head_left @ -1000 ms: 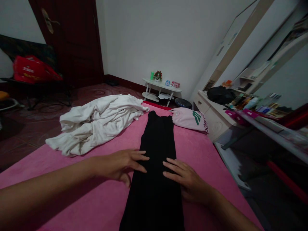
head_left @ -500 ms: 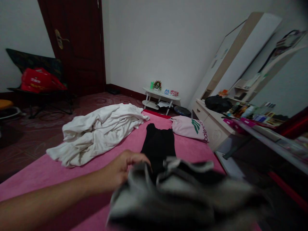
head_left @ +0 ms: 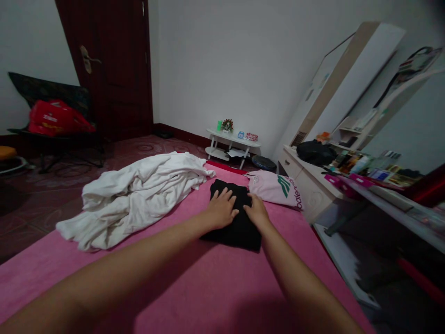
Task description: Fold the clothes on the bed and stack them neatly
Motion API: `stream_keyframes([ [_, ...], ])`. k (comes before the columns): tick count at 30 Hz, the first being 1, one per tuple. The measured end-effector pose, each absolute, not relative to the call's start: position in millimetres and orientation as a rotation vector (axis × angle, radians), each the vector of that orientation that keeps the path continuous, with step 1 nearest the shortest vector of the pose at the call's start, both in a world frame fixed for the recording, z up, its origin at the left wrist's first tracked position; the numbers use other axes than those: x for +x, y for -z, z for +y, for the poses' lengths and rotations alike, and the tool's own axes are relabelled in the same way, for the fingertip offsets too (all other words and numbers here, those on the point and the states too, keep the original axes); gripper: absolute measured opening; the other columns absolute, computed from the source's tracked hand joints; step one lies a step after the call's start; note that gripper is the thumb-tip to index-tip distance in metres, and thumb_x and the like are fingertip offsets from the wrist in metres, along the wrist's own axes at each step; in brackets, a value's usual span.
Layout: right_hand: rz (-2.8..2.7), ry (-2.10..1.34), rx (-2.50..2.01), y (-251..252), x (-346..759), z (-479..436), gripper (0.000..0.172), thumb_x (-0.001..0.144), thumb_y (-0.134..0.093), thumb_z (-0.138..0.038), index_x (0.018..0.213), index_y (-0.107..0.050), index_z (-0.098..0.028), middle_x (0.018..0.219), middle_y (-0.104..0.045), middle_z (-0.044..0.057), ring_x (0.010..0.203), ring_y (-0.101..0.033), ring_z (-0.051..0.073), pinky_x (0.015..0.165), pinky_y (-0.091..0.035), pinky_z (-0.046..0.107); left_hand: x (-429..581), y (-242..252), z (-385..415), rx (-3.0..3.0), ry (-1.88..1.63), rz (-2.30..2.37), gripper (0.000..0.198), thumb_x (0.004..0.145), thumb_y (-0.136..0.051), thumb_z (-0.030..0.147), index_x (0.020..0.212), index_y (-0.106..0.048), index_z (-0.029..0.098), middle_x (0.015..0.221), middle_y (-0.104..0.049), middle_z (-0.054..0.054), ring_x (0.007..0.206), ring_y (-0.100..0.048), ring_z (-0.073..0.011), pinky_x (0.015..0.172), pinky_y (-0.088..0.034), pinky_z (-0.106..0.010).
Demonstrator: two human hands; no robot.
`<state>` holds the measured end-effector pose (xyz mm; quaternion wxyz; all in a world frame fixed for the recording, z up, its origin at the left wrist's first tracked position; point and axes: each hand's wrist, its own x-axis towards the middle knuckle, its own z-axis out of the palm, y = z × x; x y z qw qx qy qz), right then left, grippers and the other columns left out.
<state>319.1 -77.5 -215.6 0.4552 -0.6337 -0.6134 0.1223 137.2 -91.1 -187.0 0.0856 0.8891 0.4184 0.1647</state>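
A black garment (head_left: 232, 237) lies folded into a compact rectangle on the pink bed cover (head_left: 208, 287); its exact kind does not show. My left hand (head_left: 222, 208) rests flat on its upper left part, fingers spread. At its right edge, my right hand (head_left: 256, 211) touches the cloth with fingers stretched forward. Neither hand grips anything. Just beyond my right hand is a folded pink shirt (head_left: 267, 188) with a green and dark print. To the left, a white cloth (head_left: 139, 195) lies in a loose, crumpled heap.
A low white table (head_left: 229, 135) with small items stands by the wall. On the right are a dresser (head_left: 299, 167) crowded with bottles and a grey-edged desk (head_left: 410, 213). A folding chair (head_left: 45, 88) holding a red bag (head_left: 57, 118) stands left, near the dark door (head_left: 114, 60).
The black garment's near part, raised and blurred with its pale underside showing, is now folded down. My left hand moved forward onto it; my right hand has come into view.
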Motion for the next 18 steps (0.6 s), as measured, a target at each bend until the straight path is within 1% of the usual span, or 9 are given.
stream_keyframes([
  [3,-1.628,-0.282,-1.519,205,302,-69,0.038,0.077,-0.054,-0.027,0.113,-0.064,-0.021,0.131,-0.055,0.010,0.127,-0.045,0.025,0.111,-0.029,0.043,148,200,-89,2.633,-0.356,1.284,0.054,0.095,-0.035,0.037,0.141,-0.039,0.009,0.151,-0.032,-0.016,0.142,-0.022,-0.0305,0.114,-0.018,-0.053],
  [5,-1.701,-0.327,-1.529,211,286,-72,0.044,0.087,-0.045,-0.039,0.126,-0.058,-0.022,0.139,-0.049,0.008,0.133,-0.039,0.023,0.113,-0.025,0.042,150,212,-87,2.624,-0.371,1.302,0.055,0.095,-0.033,0.033,0.144,-0.033,0.010,0.152,-0.028,-0.016,0.142,-0.022,-0.0300,0.113,-0.020,-0.053],
  [7,-1.748,-0.396,-1.614,226,273,-81,0.055,0.092,-0.035,-0.050,0.138,-0.046,-0.023,0.148,-0.039,0.008,0.139,-0.030,0.024,0.115,-0.018,0.047,149,223,-88,2.653,-0.438,1.295,0.057,0.094,-0.032,0.030,0.148,-0.026,0.011,0.154,-0.024,-0.014,0.142,-0.020,-0.0294,0.114,-0.019,-0.051],
  [9,-1.782,-0.445,-1.708,241,267,-92,0.061,0.093,-0.029,-0.056,0.145,-0.035,-0.025,0.154,-0.029,0.006,0.143,-0.019,0.024,0.116,-0.010,0.051,146,232,-90,2.675,-0.496,1.287,0.059,0.094,-0.032,0.030,0.149,-0.023,0.012,0.155,-0.022,-0.012,0.142,-0.019,-0.0287,0.114,-0.019,-0.049],
  [11,-1.825,-0.459,-1.753,250,269,-99,0.065,0.093,-0.026,-0.061,0.148,-0.029,-0.027,0.156,-0.022,0.004,0.145,-0.013,0.023,0.116,-0.007,0.050,144,236,-91,2.669,-0.511,1.298,0.058,0.094,-0.031,0.030,0.149,-0.024,0.012,0.155,-0.023,-0.011,0.142,-0.020,-0.0277,0.115,-0.020,-0.047],
  [15,-1.869,-0.460,-1.826,250,282,-94,0.069,0.091,-0.020,-0.066,0.148,-0.028,-0.027,0.157,-0.018,0.003,0.145,-0.010,0.022,0.116,-0.005,0.050,146,237,-91,2.647,-0.523,1.324,0.055,0.094,-0.031,0.029,0.147,-0.030,0.012,0.153,-0.027,-0.012,0.142,-0.022,-0.0267,0.115,-0.020,-0.046],
  [18,-1.887,-0.457,-1.865,246,289,-82,0.069,0.091,-0.017,-0.066,0.148,-0.027,-0.028,0.157,-0.016,0.002,0.145,-0.008,0.022,0.115,-0.004,0.052,147,237,-85,2.632,-0.536,1.319,0.055,0.095,-0.031,0.033,0.146,-0.032,0.013,0.153,-0.028,-0.012,0.141,-0.023,-0.0269,0.114,-0.021,-0.046],
])
